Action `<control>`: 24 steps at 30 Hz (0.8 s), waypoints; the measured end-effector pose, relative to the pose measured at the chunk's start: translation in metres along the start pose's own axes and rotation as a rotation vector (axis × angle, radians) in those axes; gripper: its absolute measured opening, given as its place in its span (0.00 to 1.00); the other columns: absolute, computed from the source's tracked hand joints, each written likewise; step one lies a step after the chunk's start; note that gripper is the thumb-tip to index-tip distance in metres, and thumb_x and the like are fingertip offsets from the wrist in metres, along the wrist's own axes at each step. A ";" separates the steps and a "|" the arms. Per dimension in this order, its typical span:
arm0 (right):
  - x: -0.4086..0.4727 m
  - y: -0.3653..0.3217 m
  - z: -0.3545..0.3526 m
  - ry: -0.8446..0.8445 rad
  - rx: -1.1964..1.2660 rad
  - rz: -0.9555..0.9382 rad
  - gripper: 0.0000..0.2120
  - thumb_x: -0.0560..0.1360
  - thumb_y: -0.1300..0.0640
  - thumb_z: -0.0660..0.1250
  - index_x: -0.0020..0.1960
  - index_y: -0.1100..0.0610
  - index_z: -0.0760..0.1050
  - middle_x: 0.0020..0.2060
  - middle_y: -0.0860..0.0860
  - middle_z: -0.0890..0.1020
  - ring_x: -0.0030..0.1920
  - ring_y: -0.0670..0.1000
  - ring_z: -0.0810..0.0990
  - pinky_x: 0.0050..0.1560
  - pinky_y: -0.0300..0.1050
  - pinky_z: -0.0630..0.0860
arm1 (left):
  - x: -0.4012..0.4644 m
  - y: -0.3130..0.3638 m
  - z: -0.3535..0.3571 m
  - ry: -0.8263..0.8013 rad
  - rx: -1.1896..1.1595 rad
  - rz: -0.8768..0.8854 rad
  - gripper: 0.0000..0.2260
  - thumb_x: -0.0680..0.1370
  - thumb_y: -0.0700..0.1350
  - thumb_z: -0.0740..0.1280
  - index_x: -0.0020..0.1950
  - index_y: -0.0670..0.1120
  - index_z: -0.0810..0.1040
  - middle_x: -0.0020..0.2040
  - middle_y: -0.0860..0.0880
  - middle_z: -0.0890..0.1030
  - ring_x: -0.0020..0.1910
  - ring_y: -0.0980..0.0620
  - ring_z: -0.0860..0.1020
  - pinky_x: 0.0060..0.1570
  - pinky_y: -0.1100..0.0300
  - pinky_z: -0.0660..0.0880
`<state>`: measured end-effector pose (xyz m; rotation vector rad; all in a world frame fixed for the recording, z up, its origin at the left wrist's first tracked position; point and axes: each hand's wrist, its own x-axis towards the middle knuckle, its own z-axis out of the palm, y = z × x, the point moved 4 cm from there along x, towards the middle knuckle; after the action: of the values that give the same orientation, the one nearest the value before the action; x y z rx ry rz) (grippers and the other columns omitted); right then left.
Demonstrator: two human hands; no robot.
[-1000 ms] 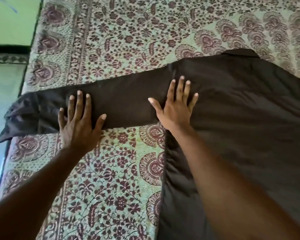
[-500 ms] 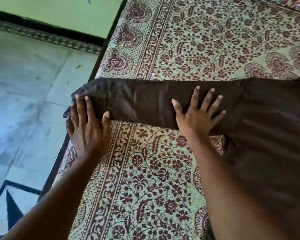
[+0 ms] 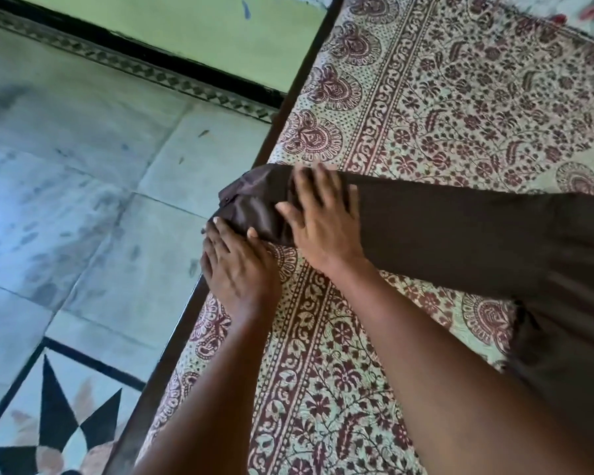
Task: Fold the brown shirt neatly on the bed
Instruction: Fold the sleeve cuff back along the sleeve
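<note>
Brown shirt (image 3: 460, 241) is lying spread on the patterned bedsheet (image 3: 443, 108), its body running off the right edge of the head view and one long sleeve (image 3: 408, 221) stretching left to the bed's edge, where the cuff (image 3: 251, 204) is bunching just above the tiled floor (image 3: 66, 200). The right hand (image 3: 319, 221) is lying flat on the sleeve beside the cuff, fingers straight and spread, pressing rather than gripping. The left hand (image 3: 237, 265) is resting at the near side of the cuff, fingertips touching the cloth; motion blur is hiding whether the thumb is pinching it, so I cannot tell its grip. The fabric is looking thin, soft and faintly shiny, so it is likely light, limp and a little slippery on the sheet. Taking the cuff by its stiffer stitched edge, with the other palm pinning the sleeve, is probably the surest hold for bringing it across the body.
</note>
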<state>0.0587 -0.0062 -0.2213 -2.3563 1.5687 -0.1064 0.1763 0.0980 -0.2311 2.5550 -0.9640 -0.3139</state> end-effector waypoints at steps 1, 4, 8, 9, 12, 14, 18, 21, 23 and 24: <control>-0.003 0.007 0.002 0.039 -0.017 0.127 0.35 0.82 0.31 0.40 0.84 0.47 0.50 0.84 0.53 0.49 0.83 0.59 0.44 0.79 0.72 0.44 | -0.001 -0.001 0.000 0.009 -0.015 0.001 0.29 0.84 0.55 0.47 0.81 0.40 0.60 0.80 0.39 0.65 0.79 0.41 0.64 0.77 0.46 0.59; -0.001 -0.004 0.012 0.019 -0.139 0.185 0.35 0.81 0.30 0.40 0.84 0.44 0.47 0.84 0.56 0.46 0.82 0.68 0.42 0.74 0.77 0.44 | 0.000 -0.006 0.000 0.038 -0.106 -0.030 0.27 0.85 0.54 0.48 0.81 0.41 0.61 0.80 0.41 0.65 0.79 0.43 0.63 0.78 0.48 0.58; 0.023 -0.047 0.017 -0.166 -0.203 -0.252 0.30 0.82 0.31 0.41 0.83 0.37 0.46 0.84 0.48 0.43 0.83 0.63 0.37 0.75 0.77 0.42 | 0.000 -0.013 -0.004 0.129 -0.250 -0.107 0.22 0.86 0.50 0.51 0.77 0.43 0.67 0.78 0.44 0.68 0.77 0.45 0.66 0.76 0.53 0.61; 0.026 -0.052 0.016 -0.205 -0.199 -0.335 0.29 0.83 0.33 0.41 0.83 0.37 0.50 0.84 0.45 0.46 0.83 0.59 0.38 0.76 0.76 0.43 | 0.000 -0.013 -0.006 0.148 -0.308 -0.120 0.20 0.86 0.49 0.52 0.76 0.43 0.69 0.76 0.44 0.70 0.75 0.45 0.68 0.75 0.53 0.63; 0.027 -0.048 0.001 -0.217 0.006 -0.351 0.28 0.84 0.36 0.41 0.82 0.39 0.56 0.84 0.43 0.49 0.84 0.51 0.41 0.79 0.68 0.42 | -0.001 -0.013 -0.013 0.178 -0.412 -0.143 0.18 0.86 0.47 0.54 0.74 0.42 0.71 0.72 0.43 0.74 0.72 0.44 0.71 0.72 0.52 0.66; 0.015 -0.027 -0.011 -0.012 0.088 -0.172 0.28 0.84 0.36 0.42 0.82 0.41 0.58 0.84 0.45 0.52 0.84 0.51 0.46 0.80 0.64 0.45 | 0.000 -0.011 -0.015 0.138 -0.388 -0.123 0.19 0.86 0.48 0.54 0.75 0.44 0.69 0.74 0.44 0.72 0.73 0.44 0.69 0.73 0.51 0.65; -0.031 0.026 -0.009 0.189 0.044 0.444 0.32 0.83 0.34 0.44 0.83 0.47 0.57 0.84 0.52 0.53 0.84 0.57 0.48 0.80 0.68 0.48 | -0.002 -0.006 -0.012 0.046 -0.304 -0.100 0.23 0.86 0.55 0.52 0.79 0.48 0.62 0.79 0.46 0.65 0.77 0.46 0.65 0.75 0.49 0.65; -0.036 0.005 0.007 0.083 -0.079 0.206 0.31 0.84 0.34 0.43 0.84 0.43 0.52 0.84 0.51 0.50 0.84 0.60 0.46 0.79 0.69 0.46 | 0.000 -0.006 -0.010 0.034 -0.269 -0.174 0.27 0.85 0.58 0.50 0.80 0.43 0.60 0.81 0.42 0.61 0.80 0.44 0.61 0.79 0.47 0.60; -0.028 -0.016 0.009 0.025 -0.067 -0.103 0.27 0.85 0.37 0.45 0.83 0.40 0.54 0.84 0.48 0.52 0.84 0.57 0.48 0.79 0.69 0.49 | 0.006 -0.004 -0.008 0.029 -0.225 -0.189 0.29 0.84 0.59 0.49 0.79 0.41 0.60 0.79 0.39 0.65 0.79 0.42 0.61 0.79 0.47 0.58; -0.026 -0.021 0.008 -0.018 -0.027 -0.199 0.26 0.85 0.39 0.45 0.82 0.39 0.56 0.84 0.47 0.53 0.84 0.56 0.48 0.79 0.69 0.49 | 0.010 -0.003 -0.007 0.024 -0.213 -0.222 0.29 0.84 0.59 0.49 0.78 0.41 0.62 0.77 0.38 0.68 0.78 0.40 0.63 0.78 0.45 0.58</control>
<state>0.0693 0.0264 -0.2199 -2.5215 1.3320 -0.1078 0.1878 0.0956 -0.2269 2.4636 -0.6031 -0.4227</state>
